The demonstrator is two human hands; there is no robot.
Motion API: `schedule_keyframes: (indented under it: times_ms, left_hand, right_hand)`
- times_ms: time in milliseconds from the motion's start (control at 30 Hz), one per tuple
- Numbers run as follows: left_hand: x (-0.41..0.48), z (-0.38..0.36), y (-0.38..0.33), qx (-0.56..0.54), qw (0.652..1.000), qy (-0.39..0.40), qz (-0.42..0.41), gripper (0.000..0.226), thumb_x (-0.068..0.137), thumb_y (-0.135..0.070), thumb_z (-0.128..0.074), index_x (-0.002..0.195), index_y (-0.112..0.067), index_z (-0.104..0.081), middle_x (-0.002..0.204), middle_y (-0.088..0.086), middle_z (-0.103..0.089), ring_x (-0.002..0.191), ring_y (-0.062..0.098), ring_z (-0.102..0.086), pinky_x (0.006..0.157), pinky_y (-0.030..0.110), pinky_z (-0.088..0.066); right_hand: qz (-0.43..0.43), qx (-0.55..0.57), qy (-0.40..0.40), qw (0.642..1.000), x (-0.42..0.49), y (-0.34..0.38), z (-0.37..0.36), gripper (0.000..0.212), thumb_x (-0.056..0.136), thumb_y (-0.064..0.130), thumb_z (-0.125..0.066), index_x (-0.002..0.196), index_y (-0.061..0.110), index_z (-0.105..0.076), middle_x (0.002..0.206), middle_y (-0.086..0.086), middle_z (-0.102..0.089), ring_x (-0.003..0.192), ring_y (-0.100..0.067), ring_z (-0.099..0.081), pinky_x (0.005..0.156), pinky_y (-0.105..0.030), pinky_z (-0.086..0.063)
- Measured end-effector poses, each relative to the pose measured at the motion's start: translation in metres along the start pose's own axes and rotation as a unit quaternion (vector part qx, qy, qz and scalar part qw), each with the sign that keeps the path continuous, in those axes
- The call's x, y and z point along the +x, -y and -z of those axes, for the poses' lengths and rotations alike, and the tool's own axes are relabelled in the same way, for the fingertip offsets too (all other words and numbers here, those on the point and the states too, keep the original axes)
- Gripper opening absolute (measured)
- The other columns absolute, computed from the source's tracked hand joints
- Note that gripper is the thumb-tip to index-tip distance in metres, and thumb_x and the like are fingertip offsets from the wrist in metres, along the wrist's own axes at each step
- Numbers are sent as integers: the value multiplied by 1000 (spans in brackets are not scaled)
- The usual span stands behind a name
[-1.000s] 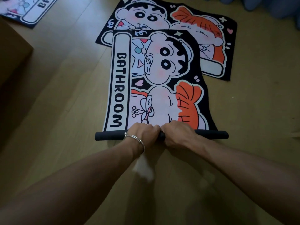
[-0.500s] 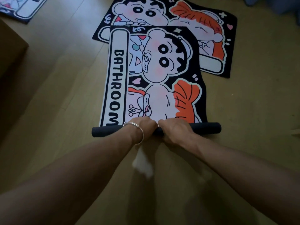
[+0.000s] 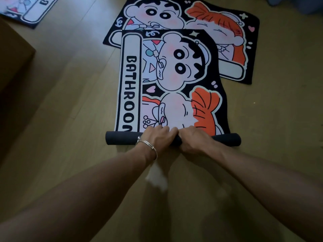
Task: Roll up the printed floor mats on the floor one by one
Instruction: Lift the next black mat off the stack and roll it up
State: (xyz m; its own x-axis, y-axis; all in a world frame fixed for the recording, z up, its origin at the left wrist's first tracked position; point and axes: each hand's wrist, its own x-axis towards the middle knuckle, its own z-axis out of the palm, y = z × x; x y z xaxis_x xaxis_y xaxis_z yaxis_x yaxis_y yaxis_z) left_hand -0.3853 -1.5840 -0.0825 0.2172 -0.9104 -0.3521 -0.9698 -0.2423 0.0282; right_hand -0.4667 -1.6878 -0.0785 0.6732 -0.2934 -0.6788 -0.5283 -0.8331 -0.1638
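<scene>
A black printed mat [image 3: 174, 75] with cartoon figures and the word BATHROOM lies on the wooden floor, its near end wound into a dark roll [image 3: 120, 139]. My left hand [image 3: 157, 137], with a silver bangle on the wrist, and my right hand [image 3: 191, 138] sit side by side on the middle of the roll, fingers curled over it. A second mat [image 3: 232, 34] with the same print lies flat beyond, partly under the first. A third mat [image 3: 33, 9] shows at the top left corner.
A brown cardboard box [image 3: 12, 70] stands at the left. A blurred white patch [image 3: 157, 179] sits on the floor below my left wrist. Blue fabric [image 3: 297, 4] shows at the top right edge. Wooden floor [image 3: 279, 119] spreads to the right.
The roll has moved away from me and grown thicker, covering the last letter of BATHROOM. Both hands moved forward with it.
</scene>
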Motion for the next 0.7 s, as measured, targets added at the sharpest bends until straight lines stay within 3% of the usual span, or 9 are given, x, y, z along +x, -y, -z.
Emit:
schedule_keyframes:
  times_ms: [100,200,300,400,567,700]
  left_hand:
    - [-2,-2,0,-30,999,15,31,20,99,-16,-38,118,-12,-42,110,9,-58,97,27,-58,69,33,-38]
    - [8,4,5,-20,998,56,18,22,97,-16,-42,118,-13,-48,106,10,-62,93,29,-61,67,33,-39]
    - [9,8,5,9,1000,21,-14,21,98,-19,-42,118,-13,-41,104,8,-61,89,28,-62,63,33,-37]
    - [2,2,3,17,1000,4,-16,16,99,-19,-38,114,-13,-38,103,7,-61,86,27,-63,61,33,-37]
    - [8,7,10,11,999,47,-2,21,96,-16,-41,117,-12,-42,103,10,-62,88,29,-62,64,34,-39]
    - [0,2,6,19,1000,0,-21,22,97,-17,-43,117,-13,-35,102,7,-57,85,27,-62,61,34,-37]
  right_hand:
    - [14,-14,10,1000,2,1,5,14,87,18,-58,98,22,-50,88,-3,-54,72,-19,-54,64,-33,-47]
    - [28,-53,-37,997,-6,2,0,25,88,16,-58,110,18,-45,96,-5,-53,85,-24,-55,68,-35,-44]
    - [13,-36,-36,999,-6,-1,0,26,88,15,-58,112,17,-47,90,-3,-55,77,-20,-55,65,-33,-44]
    - [16,-26,5,1000,2,-3,8,18,86,16,-59,102,19,-51,81,-1,-54,65,-17,-51,57,-29,-41]
    - [41,-61,-61,995,-3,-1,-1,28,88,17,-58,113,18,-44,99,-4,-55,86,-23,-55,69,-35,-44]
    - [18,-21,-18,999,-1,-4,4,26,88,16,-59,112,19,-50,90,-3,-56,74,-20,-54,66,-33,-46]
